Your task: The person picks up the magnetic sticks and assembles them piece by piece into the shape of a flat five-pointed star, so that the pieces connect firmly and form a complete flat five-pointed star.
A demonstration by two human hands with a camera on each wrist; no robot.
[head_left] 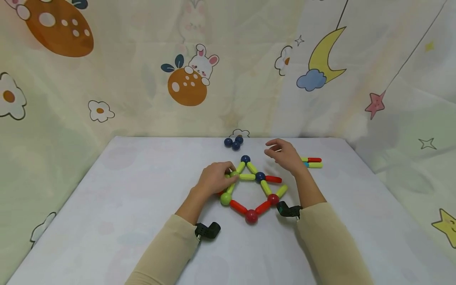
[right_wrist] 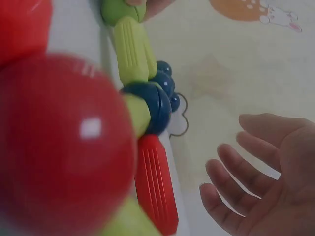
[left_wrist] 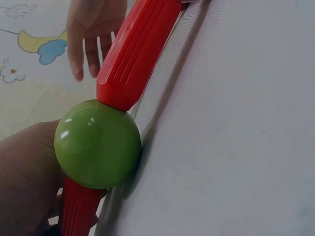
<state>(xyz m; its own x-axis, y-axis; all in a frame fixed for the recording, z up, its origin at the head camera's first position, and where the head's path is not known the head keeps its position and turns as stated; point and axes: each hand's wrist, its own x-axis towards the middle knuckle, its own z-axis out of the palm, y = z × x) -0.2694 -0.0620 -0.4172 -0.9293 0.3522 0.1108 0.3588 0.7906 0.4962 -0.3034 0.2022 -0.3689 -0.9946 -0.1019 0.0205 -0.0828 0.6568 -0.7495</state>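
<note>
On the table lies a magnetic ball-and-rod construction with a small triangle above a larger pentagon. My left hand [head_left: 213, 177] pinches the upper left green ball [head_left: 234, 174] and partly covers the rods beside it. Below that hand sits another green ball [head_left: 226, 198], with red rods [left_wrist: 138, 54] joined to it. My right hand [head_left: 286, 157] hovers right of the top blue ball [head_left: 245, 159], holding nothing, its fingers relaxed and apart. A red rod [head_left: 273, 179] sticks out from the middle blue ball [head_left: 260, 177]. From the right red ball [head_left: 273, 199] a yellow-green rod [head_left: 282, 191] points outward.
Three loose dark blue balls [head_left: 236, 145] lie near the table's back edge. Spare rods [head_left: 315, 160] lie behind the right forearm, partly hidden. The front red ball [head_left: 251, 216] is the nearest corner of the construction. A printed curtain hangs behind the white table [head_left: 142, 206].
</note>
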